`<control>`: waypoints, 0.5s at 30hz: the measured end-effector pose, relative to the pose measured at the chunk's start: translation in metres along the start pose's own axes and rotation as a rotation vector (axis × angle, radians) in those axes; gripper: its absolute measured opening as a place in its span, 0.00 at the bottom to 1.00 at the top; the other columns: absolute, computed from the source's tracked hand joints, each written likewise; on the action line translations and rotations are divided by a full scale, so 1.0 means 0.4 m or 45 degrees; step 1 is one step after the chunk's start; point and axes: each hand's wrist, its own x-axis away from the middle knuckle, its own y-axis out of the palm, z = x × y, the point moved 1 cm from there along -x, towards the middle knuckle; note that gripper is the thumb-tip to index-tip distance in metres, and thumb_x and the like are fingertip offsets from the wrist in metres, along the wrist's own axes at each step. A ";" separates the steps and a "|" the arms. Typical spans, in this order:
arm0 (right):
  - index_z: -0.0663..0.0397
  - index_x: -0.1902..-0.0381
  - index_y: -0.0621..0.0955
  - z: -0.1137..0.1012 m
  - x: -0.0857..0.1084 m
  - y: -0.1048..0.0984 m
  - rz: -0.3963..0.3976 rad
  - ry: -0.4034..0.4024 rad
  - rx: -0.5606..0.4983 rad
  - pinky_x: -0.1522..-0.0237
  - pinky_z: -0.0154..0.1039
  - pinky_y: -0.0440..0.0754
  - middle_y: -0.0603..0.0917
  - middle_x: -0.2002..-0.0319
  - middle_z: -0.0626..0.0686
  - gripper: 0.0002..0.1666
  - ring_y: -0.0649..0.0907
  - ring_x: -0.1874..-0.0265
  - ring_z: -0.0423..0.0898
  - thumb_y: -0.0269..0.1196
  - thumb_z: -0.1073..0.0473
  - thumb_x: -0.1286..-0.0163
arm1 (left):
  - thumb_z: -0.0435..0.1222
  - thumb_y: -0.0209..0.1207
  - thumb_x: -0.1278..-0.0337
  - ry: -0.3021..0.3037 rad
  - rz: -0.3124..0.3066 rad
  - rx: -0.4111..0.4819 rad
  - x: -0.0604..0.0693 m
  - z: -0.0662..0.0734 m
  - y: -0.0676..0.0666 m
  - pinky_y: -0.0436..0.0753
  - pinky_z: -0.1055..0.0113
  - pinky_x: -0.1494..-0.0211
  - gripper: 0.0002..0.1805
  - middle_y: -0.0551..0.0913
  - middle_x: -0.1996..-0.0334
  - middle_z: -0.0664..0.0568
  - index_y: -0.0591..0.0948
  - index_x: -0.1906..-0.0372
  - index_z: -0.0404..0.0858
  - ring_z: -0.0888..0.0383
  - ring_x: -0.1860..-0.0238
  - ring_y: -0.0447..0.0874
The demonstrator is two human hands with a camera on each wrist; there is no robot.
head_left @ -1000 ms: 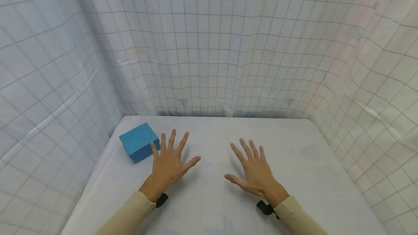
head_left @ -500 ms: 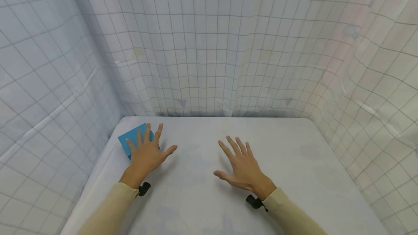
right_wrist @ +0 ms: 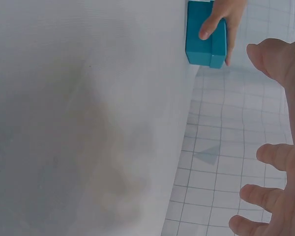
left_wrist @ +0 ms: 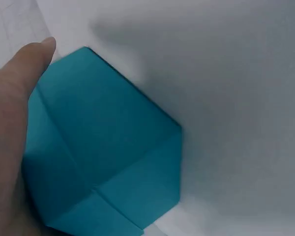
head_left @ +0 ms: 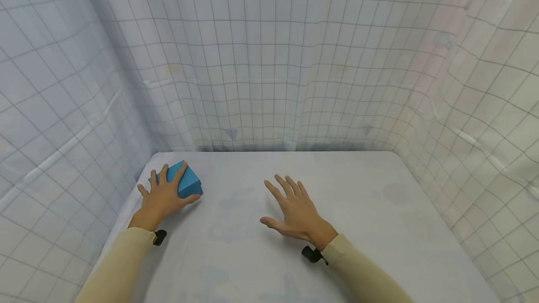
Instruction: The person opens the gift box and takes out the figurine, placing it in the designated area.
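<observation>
The blue, rectangular, seemingly cardboard box [head_left: 190, 181] sits centre-left of the frame on the white-covered table [head_left: 236, 258]. The left hand [head_left: 161, 198] spreads wide over it, apparently to span its width; contact pressure cannot be told. The right hand [head_left: 298, 212], spread, holds nothing.

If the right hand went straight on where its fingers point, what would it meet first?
The right hand would probably meet the checked curtain behind the table; the blue box lies left of that line. The hand's height is hard to judge.
</observation>
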 end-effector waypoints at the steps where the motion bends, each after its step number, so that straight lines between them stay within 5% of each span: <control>1: 0.36 0.02 0.58 -0.003 -0.003 0.002 -0.001 -0.003 0.005 0.10 0.77 0.63 0.62 0.05 0.58 0.59 0.65 0.07 0.69 0.63 0.20 0.18 | 0.68 0.74 0.31 0.010 0.000 -0.006 0.001 -0.004 0.003 0.45 0.00 0.22 0.67 0.44 0.10 0.18 0.49 0.02 0.50 0.07 0.12 0.38; 7: 0.36 0.03 0.60 -0.017 -0.024 0.013 0.018 -0.045 0.009 0.10 0.75 0.65 0.65 0.06 0.59 0.57 0.67 0.08 0.68 0.63 0.21 0.17 | 0.56 0.74 0.22 0.119 0.072 -0.045 -0.004 -0.021 0.021 0.64 0.06 0.24 0.57 0.50 0.15 0.13 0.55 0.05 0.44 0.04 0.18 0.49; 15: 0.37 0.04 0.62 -0.037 -0.047 0.022 0.001 -0.080 -0.008 0.10 0.73 0.66 0.66 0.07 0.59 0.55 0.68 0.09 0.67 0.63 0.23 0.16 | 0.55 0.73 0.20 0.132 0.056 -0.033 -0.021 -0.023 0.024 0.61 0.06 0.23 0.55 0.48 0.16 0.13 0.54 0.05 0.44 0.04 0.19 0.47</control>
